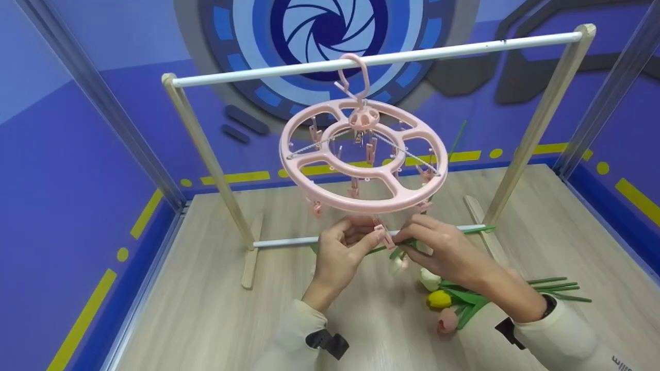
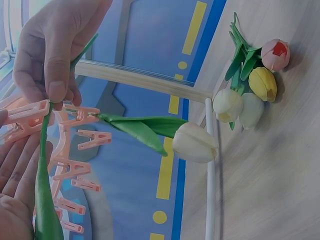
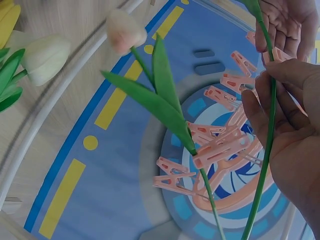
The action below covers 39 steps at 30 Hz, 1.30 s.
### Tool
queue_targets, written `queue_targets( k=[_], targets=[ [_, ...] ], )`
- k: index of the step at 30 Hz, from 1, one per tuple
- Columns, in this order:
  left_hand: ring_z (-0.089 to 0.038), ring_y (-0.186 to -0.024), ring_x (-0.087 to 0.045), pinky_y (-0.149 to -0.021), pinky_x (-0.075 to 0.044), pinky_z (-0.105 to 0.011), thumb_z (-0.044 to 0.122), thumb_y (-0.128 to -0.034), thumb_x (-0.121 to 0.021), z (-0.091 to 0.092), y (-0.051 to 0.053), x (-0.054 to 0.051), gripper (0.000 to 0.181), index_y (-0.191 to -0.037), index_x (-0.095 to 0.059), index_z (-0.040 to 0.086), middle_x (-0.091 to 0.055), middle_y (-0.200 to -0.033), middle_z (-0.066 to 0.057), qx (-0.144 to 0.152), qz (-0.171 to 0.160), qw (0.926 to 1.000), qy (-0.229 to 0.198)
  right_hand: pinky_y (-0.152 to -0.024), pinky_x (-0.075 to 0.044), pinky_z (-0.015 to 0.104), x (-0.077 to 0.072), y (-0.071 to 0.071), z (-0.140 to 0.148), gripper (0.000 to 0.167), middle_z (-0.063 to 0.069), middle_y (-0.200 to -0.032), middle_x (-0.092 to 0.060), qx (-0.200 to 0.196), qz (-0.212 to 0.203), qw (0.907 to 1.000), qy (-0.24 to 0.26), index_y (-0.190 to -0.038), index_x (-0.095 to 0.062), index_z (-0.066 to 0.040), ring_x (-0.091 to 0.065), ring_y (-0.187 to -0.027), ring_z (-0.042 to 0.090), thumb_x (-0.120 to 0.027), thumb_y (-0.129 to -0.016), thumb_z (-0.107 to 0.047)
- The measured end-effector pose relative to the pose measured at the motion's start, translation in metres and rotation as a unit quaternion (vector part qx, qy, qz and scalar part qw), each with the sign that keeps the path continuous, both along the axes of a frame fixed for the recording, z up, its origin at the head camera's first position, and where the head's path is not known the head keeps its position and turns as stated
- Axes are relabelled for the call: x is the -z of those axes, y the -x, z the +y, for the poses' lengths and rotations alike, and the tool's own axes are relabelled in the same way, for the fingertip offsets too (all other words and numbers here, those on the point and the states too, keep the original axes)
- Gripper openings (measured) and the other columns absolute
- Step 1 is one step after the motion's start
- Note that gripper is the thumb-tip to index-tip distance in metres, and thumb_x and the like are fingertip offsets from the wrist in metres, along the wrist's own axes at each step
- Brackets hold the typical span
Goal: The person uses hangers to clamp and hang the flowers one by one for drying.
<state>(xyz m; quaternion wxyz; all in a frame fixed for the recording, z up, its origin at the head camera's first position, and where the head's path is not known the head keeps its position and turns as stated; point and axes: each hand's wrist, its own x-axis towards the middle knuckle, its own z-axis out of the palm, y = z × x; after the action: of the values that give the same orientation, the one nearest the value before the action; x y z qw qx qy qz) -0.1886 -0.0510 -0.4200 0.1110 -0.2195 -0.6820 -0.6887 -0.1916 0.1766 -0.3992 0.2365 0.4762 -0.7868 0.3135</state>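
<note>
- Worktop point(image 1: 206, 319): pale wood, lying below both grips.
- Rack point(image 1: 540, 123): its wooden posts stand to either side of the grips, its white upper rod well above them.
- Pink hanger point(image 1: 365, 206): hooked over that rod, its round frame just above the grips.
- Loose tulips point(image 1: 466, 297): white, yellow and pink heads lying together below the right grip, partly under the forearm.
- Held tulip point(image 2: 46, 205): its green stem crosses between the two grips, a leaf on the left grip's side.
- Pale tulip point(image 2: 195, 142): hanging from another of the hanger's clips, near the right grip.
- Right hand point(image 1: 443, 247): thumb and forefinger pressed together on the stem, other fingers loosely bent.
- Left hand point(image 1: 340, 252): thumb and fingers pinching a clip.
- Pinched clip point(image 1: 384, 237): in the left grip, tip at the stem; whether it encloses the stem, I cannot quite tell.
</note>
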Motion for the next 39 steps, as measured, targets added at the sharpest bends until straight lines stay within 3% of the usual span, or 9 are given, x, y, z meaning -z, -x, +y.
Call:
queue_targets(
  k=[4,9,12,25,32,35,39],
  targets=[
    [-0.022,-0.096,-0.076,-0.085,-0.064,-0.037,0.011,-0.0952,-0.082,0.0,-0.001,0.0,0.024,-0.115,-0.074,0.001,-0.078,-0.105,-0.004,-0.003,-0.01,0.9999,0.005,-0.092,-0.054,0.014,0.0,-0.001,0.0,0.048,0.0,-0.104,-0.07,0.016,-0.013,0.9998,-0.006,-0.11,-0.072,-0.009,-0.072,-0.093,0.017,-0.089,-0.073,0.018],
    [-0.021,-0.097,-0.076,-0.086,-0.063,-0.038,0.013,-0.0963,-0.081,0.0,-0.002,-0.001,0.024,-0.117,-0.074,0.003,-0.078,-0.106,-0.003,-0.007,-0.014,0.9998,0.014,-0.085,-0.064,0.037,-0.001,-0.003,0.001,0.048,-0.001,-0.105,-0.071,0.048,-0.013,0.9985,-0.023,-0.109,-0.072,-0.01,-0.072,-0.096,0.018,-0.092,-0.073,0.014],
    [-0.02,-0.098,-0.076,-0.086,-0.063,-0.037,0.015,-0.0968,-0.081,-0.001,-0.002,-0.001,0.025,-0.118,-0.074,0.004,-0.078,-0.106,-0.002,-0.01,-0.021,0.9996,0.015,-0.084,-0.064,0.043,-0.001,-0.003,0.002,0.046,-0.001,-0.106,-0.071,0.055,-0.012,0.998,-0.029,-0.108,-0.073,-0.01,-0.073,-0.098,0.021,-0.092,-0.073,0.013],
    [-0.02,-0.103,-0.075,-0.092,-0.061,-0.036,0.015,-0.0969,-0.081,-0.011,-0.001,-0.009,0.03,-0.123,-0.074,0.004,-0.078,-0.114,-0.003,-0.007,-0.021,0.9994,0.027,-0.074,-0.064,0.033,-0.001,-0.002,0.004,0.041,-0.001,-0.104,-0.069,0.029,0.007,0.9993,-0.022,-0.111,-0.076,-0.009,-0.068,-0.087,0.015,-0.085,-0.08,0.016],
    [-0.021,-0.103,-0.074,-0.094,-0.061,-0.035,0.013,-0.0979,-0.079,-0.028,-0.005,-0.012,0.03,-0.124,-0.072,0.0,-0.078,-0.114,-0.007,-0.062,-0.011,0.9977,0.022,-0.088,-0.057,0.017,-0.001,-0.001,0.009,0.037,-0.001,-0.108,-0.071,0.032,0.012,0.9992,-0.02,-0.11,-0.076,-0.01,-0.07,-0.091,0.016,-0.085,-0.082,0.013],
    [-0.021,-0.103,-0.074,-0.093,-0.061,-0.036,0.011,-0.0978,-0.079,-0.036,-0.006,-0.013,0.027,-0.121,-0.072,-0.001,-0.077,-0.113,-0.007,-0.093,0.009,0.9955,0.015,-0.095,-0.05,0.01,-0.002,-0.002,0.012,0.038,-0.001,-0.111,-0.071,0.034,0.003,0.9992,-0.022,-0.11,-0.076,-0.01,-0.071,-0.095,0.017,-0.084,-0.082,0.014],
    [-0.022,-0.101,-0.074,-0.092,-0.062,-0.036,0.009,-0.0977,-0.078,-0.045,-0.008,-0.014,0.023,-0.118,-0.073,-0.001,-0.077,-0.111,-0.008,-0.145,0.042,0.9885,-0.004,-0.097,-0.048,0.01,-0.004,-0.002,0.015,0.039,-0.001,-0.112,-0.072,0.039,-0.008,0.9989,-0.027,-0.11,-0.077,-0.01,-0.071,-0.098,0.018,-0.084,-0.081,0.016]
  ],
)
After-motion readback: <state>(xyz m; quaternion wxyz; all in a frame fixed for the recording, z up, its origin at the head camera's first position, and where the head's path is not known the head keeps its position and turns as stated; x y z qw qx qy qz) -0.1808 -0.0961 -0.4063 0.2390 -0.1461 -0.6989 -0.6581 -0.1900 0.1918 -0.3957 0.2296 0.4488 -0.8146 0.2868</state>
